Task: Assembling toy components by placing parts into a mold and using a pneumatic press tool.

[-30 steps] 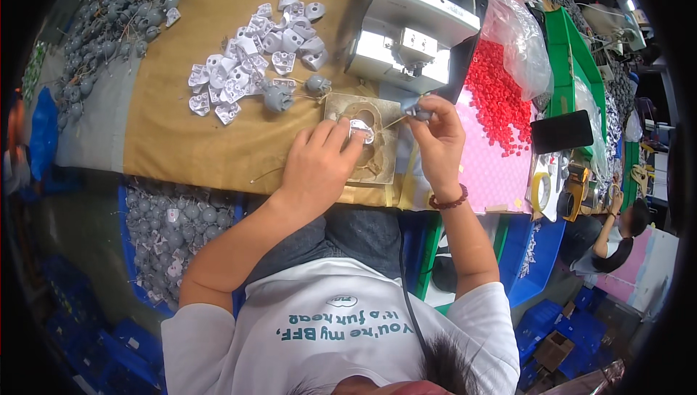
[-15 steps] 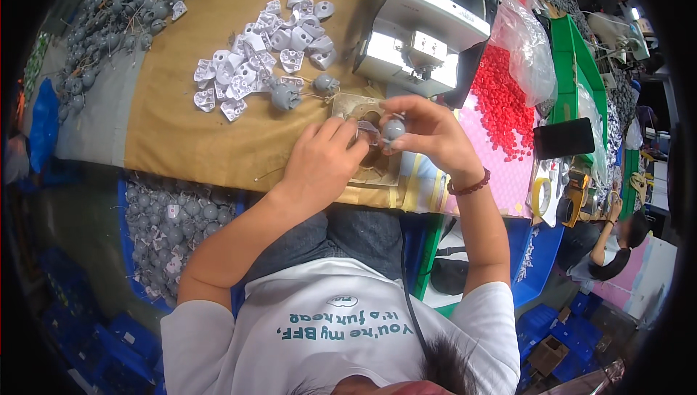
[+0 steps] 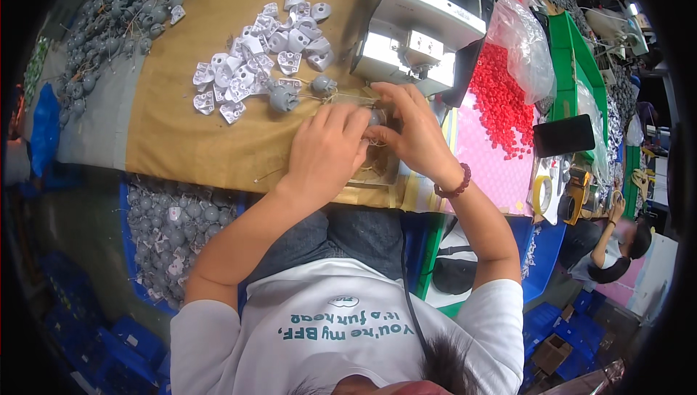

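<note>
My two hands meet over a flat board with round hollows (image 3: 372,171) at the table's front edge. A small grey ball-shaped part (image 3: 377,117) shows between my fingers. My right hand (image 3: 415,132) is closed on this part, its thumb reaching toward my left fingers. Bent down beside it, my left hand (image 3: 324,149) has its fingers together, and its fingertips cover whatever they grip. Just beyond my left hand lie a larger grey round part (image 3: 284,97) and a smaller one (image 3: 324,83), joined by thin cord.
White plastic pieces (image 3: 243,68) are heaped left of centre. A white machine (image 3: 414,39) stands at the back. Red small parts (image 3: 499,101), a black phone-like slab (image 3: 564,136) and a tape roll (image 3: 541,196) lie right. Grey parts fill a blue bin (image 3: 178,231) below left.
My right hand has moved left with the grey part, down against my left fingers over the board. My left hand has shifted slightly toward it.
</note>
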Demonstrator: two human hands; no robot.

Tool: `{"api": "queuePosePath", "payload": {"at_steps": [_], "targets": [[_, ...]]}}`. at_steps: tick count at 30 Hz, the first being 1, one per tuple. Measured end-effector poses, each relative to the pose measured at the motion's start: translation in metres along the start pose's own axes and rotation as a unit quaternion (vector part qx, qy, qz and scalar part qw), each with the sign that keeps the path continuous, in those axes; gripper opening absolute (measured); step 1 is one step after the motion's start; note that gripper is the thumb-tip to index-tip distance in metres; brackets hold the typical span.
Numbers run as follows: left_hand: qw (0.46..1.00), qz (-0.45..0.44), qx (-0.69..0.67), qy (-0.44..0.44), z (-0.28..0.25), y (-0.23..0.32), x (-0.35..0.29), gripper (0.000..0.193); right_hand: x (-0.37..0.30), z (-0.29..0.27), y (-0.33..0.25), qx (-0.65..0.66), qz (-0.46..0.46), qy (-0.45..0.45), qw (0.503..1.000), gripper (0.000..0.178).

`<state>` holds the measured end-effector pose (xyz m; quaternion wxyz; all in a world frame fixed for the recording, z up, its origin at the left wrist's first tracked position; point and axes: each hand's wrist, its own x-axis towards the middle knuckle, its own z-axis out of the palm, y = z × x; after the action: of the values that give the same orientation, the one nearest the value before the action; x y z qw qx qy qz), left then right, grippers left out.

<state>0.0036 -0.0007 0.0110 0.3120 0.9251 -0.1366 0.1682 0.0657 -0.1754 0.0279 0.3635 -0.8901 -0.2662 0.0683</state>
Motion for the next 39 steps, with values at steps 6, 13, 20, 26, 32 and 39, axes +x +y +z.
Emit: {"api": "queuePosePath", "payload": {"at_steps": [6, 13, 20, 26, 32, 39], "targets": [[0.999, -0.004, 0.026, -0.036, 0.010, -0.003, 0.003, 0.036, 0.003, -0.015, 0.035, -0.041, -0.099, 0.294, 0.950, 0.056], [1.000, 0.006, 0.004, -0.020, 0.010, -0.002, 0.003, 0.036, 0.040, -0.053, 0.105, 0.128, 0.071, 0.318, 0.937, 0.059], [1.000, -0.001, 0.009, -0.008, 0.013, -0.003, -0.001, 0.036, 0.032, -0.067, 0.005, 0.277, -0.136, 0.447, 0.840, 0.038], [1.000, -0.006, 0.004, -0.019, 0.011, -0.003, 0.000, 0.036, 0.074, -0.085, -0.026, 0.323, -0.208, 0.330, 0.862, 0.037], [1.000, -0.001, 0.013, -0.013, 0.012, -0.004, -0.001, 0.034, 0.100, -0.073, -0.032, 0.281, -0.098, 0.272, 0.915, 0.011], [1.000, -0.007, 0.009, -0.018, 0.011, -0.004, 0.000, 0.034, 0.054, -0.041, -0.051, 0.362, -0.044, 0.208, 0.908, 0.030]]}}
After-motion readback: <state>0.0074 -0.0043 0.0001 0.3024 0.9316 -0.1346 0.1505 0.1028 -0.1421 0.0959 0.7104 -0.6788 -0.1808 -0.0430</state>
